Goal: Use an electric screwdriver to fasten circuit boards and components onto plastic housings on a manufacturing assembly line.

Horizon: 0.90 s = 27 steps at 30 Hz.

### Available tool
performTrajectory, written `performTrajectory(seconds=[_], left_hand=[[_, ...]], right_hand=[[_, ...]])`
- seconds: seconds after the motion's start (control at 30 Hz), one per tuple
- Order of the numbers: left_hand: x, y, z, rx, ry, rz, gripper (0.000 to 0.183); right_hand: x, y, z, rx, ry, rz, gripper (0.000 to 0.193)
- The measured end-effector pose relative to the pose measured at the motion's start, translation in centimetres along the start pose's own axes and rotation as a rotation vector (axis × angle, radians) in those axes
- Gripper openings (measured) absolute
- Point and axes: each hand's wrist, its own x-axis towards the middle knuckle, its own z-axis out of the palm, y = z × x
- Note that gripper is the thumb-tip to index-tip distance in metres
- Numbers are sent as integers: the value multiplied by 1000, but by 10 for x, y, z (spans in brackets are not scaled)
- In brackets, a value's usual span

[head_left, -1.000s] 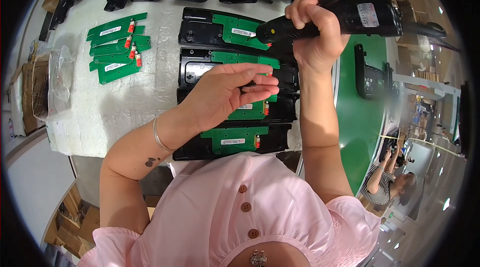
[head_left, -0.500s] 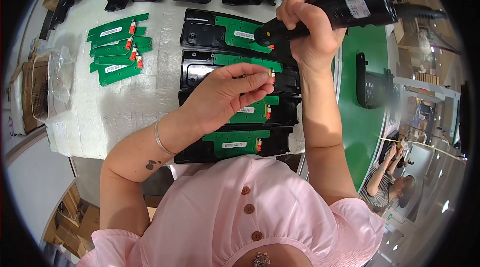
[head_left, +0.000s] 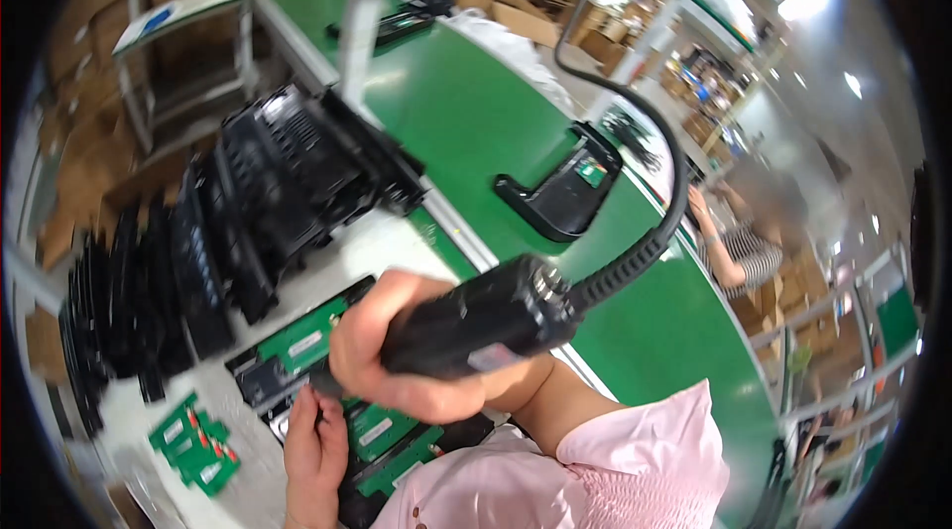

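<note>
A black electric screwdriver (head_left: pixel 476 316) with a thick cable is gripped in my right hand (head_left: pixel 382 351), its nose pointing down and left over the black plastic housings (head_left: pixel 260 382). Close beside the nose, my left hand (head_left: pixel 317 445) has its fingertips drawn together; whatever they hold, if anything, is too small to make out. Green circuit boards (head_left: pixel 302 339) with white labels lie in the housings, which are set out in a row. My hands and the screwdriver hide part of that row, and the screwdriver's tip cannot be seen.
Loose green circuit boards (head_left: pixel 193 445) lie on the white foam surface at the lower left. Many black housings (head_left: pixel 288 162) are stacked beyond. A green conveyor belt (head_left: pixel 446 113) runs alongside, carrying a black part (head_left: pixel 570 182). Across it sits a person in a striped top (head_left: pixel 749 246).
The view has swung up and to the right, showing more belt and stacked housings. My right hand still grips the screwdriver; my left fingertips are now beside its nose.
</note>
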Motion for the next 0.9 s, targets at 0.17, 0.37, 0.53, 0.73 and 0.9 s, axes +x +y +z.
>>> performTrajectory(seconds=[0.17, 0.37, 0.53, 0.73, 0.9], left_hand=[[3, -5, 6, 14, 38, -4, 25], [17, 2, -2, -20, 3, -49, 32], [-1, 1, 19, -40, -2, -78, 30], [-12, -1, 22, 19, -112, -181, 17], [-16, -3, 20, -106, -45, -132, 24]], right_hand=[[-9, -16, 2, -131, -21, 41, 21], [-10, -8, -7, -245, 36, -125, 18], [-10, -7, 3, -104, 50, -30, 21], [-19, -18, 0, -7, -69, 122, 18], [-22, -4, 0, 57, -41, 81, 24]])
